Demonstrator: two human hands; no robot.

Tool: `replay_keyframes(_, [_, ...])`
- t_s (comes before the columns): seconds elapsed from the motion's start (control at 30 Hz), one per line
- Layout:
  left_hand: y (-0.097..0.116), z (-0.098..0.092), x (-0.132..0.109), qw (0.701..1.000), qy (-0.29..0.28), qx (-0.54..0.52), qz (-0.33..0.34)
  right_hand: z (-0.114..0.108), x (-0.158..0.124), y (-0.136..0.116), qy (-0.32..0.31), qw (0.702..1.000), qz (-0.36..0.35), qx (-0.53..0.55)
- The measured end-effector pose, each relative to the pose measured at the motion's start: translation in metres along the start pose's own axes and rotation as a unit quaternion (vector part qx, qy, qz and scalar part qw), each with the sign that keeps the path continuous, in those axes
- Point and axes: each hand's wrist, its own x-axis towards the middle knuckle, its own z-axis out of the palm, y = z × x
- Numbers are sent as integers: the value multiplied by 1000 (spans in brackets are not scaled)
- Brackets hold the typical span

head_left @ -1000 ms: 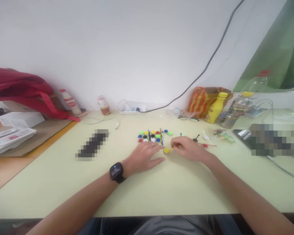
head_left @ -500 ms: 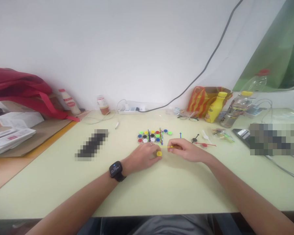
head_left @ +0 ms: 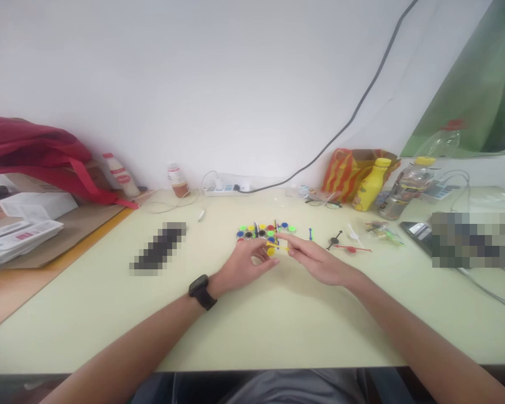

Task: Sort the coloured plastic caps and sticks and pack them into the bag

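Note:
My left hand [head_left: 248, 261], with a black watch on its wrist, pinches a small yellow round piece [head_left: 271, 252] between thumb and fingers. Just above that piece lies a yellow arrow-shaped pointer [head_left: 283, 247], its right end at the fingertips of my right hand [head_left: 313, 258]. The right index finger stretches out over the pointer; whether pointer and round piece are joined, I cannot tell. Behind my hands stand rows of coloured round pieces [head_left: 270, 234], partly hidden by the left fingers. Right of them lie a blue arrow [head_left: 311, 234], a black arrow [head_left: 334, 240] and a red arrow [head_left: 350, 249].
A white pointer [head_left: 353, 232] and a plastic bag of coloured parts [head_left: 382, 233] lie to the right. Farther back are a yellow bottle [head_left: 371, 185], a striped bag [head_left: 336, 174] and a power strip [head_left: 225, 189]. A blurred dark object [head_left: 159, 249] lies left.
The yellow pointer has moved left and now lies over the round piece. My left hand has tilted the round piece slightly up, and my right index finger has stretched out.

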Motion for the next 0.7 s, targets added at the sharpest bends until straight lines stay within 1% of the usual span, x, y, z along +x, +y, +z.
replay_keyframes(0.07, [1, 0, 0, 1000, 3, -8, -1, 2, -1, -1, -6, 1000, -10, -9])
replay_keyframes(0.17, [2, 0, -1, 1000, -9, -20, 13, 7, -2, -3, -25, 999, -32, -30])
replay_keyframes(0.33, [6, -1, -2, 999, -31, 5, 35, 13, -1, -4, -28, 995, -60, -76])
replay_keyframes(0.57, [13, -2, -1, 996, -41, 2, 73, 14, -2, -1, -36, 990, -47, -128])
replay_keyframes(0.7, [10, -3, -2, 996, -42, 3, 77, 12, -3, -5, -40, 990, -37, -131])
